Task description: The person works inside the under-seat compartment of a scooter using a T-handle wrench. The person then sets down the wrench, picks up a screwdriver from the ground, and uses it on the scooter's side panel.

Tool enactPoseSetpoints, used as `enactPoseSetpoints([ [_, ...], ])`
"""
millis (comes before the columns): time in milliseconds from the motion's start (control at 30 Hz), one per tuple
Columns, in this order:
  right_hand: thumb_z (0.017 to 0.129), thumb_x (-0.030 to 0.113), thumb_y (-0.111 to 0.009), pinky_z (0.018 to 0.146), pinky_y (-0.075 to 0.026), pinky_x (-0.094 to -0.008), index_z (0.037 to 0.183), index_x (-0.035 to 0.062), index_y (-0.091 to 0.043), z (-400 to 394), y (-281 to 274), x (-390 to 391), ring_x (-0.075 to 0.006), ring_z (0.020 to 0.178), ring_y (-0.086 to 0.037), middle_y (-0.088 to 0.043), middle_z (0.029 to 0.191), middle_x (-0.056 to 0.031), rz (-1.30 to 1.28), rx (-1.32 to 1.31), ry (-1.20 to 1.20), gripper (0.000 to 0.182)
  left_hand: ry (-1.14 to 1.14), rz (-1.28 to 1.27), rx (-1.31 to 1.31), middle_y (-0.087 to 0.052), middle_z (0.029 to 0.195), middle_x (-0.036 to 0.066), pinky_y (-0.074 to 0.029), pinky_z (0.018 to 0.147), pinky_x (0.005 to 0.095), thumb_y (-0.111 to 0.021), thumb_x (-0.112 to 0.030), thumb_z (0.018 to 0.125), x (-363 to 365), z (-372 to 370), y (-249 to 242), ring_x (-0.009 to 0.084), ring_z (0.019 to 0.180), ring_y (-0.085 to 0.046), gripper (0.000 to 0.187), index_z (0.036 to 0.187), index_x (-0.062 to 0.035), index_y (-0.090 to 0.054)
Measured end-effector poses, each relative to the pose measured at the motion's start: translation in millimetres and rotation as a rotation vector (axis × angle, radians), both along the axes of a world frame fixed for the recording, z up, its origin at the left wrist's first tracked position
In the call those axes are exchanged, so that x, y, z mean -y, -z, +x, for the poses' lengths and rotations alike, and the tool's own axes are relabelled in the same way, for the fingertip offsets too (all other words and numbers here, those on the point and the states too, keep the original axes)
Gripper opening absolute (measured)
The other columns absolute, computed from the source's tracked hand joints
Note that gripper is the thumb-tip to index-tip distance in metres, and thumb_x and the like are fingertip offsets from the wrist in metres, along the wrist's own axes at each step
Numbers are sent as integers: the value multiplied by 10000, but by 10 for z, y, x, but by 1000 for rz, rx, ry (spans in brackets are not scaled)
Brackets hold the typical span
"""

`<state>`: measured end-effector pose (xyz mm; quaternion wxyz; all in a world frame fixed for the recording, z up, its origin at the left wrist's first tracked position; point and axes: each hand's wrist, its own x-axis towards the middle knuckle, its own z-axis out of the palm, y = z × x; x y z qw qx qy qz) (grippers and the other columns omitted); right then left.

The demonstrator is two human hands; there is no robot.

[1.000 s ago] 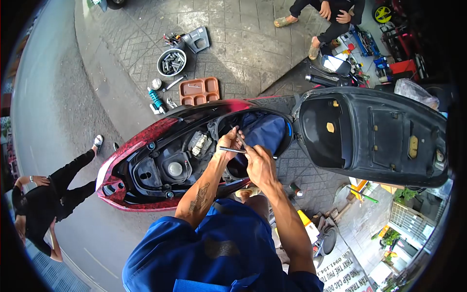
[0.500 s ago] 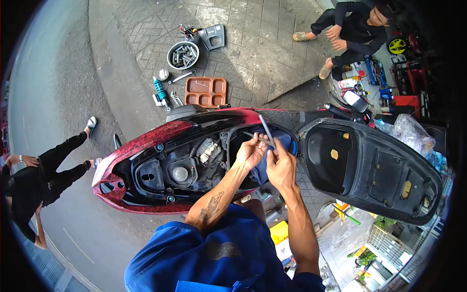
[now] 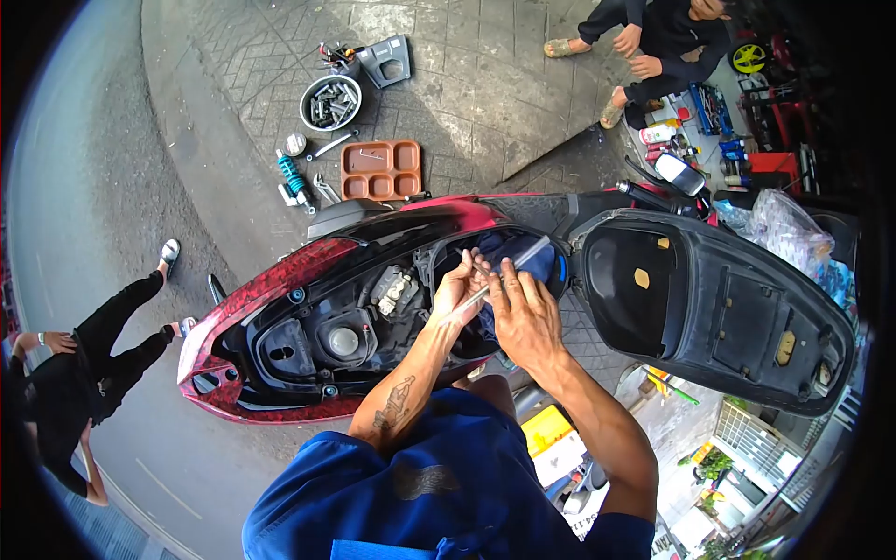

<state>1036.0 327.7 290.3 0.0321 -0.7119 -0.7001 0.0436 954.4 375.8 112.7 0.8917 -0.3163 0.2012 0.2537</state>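
Both hands are over the storage well of a red and black scooter (image 3: 297, 264) whose seat is raised. My left hand (image 3: 454, 291) is closed around a slim silver metal rod (image 3: 533, 251), palm turned up. Across the same rod lie the fingers of my right hand (image 3: 525, 319), back of the hand up, pressed together on it. The rod slants up to the right and its upper end is free. Its exact kind does not show, and my fingers hide its middle. Dark blue cloth (image 3: 509, 245) lies beneath in the well.
The open seat (image 3: 723, 313) extends to the right. On the paving stand a brown compartment tray (image 3: 381, 157), a bowl of sockets (image 3: 330, 103) and a teal shock absorber (image 3: 292, 176). One person (image 3: 667, 47) sits at upper right; another (image 3: 70, 383) stands at left.
The rod has tilted from steep to a flatter slant toward the right. My right hand has turned its back up, its fingers now lying over the rod. The camera view has shifted slightly.
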Motion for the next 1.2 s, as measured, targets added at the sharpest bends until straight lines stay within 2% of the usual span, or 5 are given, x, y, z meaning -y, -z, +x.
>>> enactPoseSetpoints([
  [367,898,214,-635,587,-486,-380,1216,-35,-539,40,17,-54,-301,609,-592,-626,742,-136,-145,-750,827,415,21,38,-107,-636,894,69,-531,754,311,-513,-184,972,41,-119,108,196,806,-615,254,1140,-3,-574],
  [467,839,115,-649,607,-491,-362,1171,-17,-584,-7,36,47,-285,677,-592,-598,738,-117,-7,-449,280,363,30,103,-13,-623,875,73,-530,762,302,-521,-175,967,50,-125,134,195,804,-611,280,1171,14,-548],
  [733,740,118,-582,747,-483,-368,1100,-4,-620,126,53,-214,-261,973,-590,-660,901,-142,-9,-40,-295,382,53,-14,44,-601,850,82,-527,756,275,-553,-165,950,-4,-148,43,191,796,-604,321,1197,38,-518],
  [900,772,126,-565,691,-502,-384,1069,-4,-634,42,29,-153,-271,863,-628,-667,882,-170,-178,71,-233,332,95,6,65,-605,855,85,-529,754,272,-552,-186,953,54,-33,238,179,784,-603,318,1172,44,-529],
  [1200,882,155,-577,615,-515,-452,1050,-66,-608,-167,8,-213,-344,657,-658,-653,741,-202,-252,-717,900,280,105,121,-100,-603,839,78,-516,699,247,-561,-209,952,68,-58,215,140,714,-554,370,1189,66,-488],
])
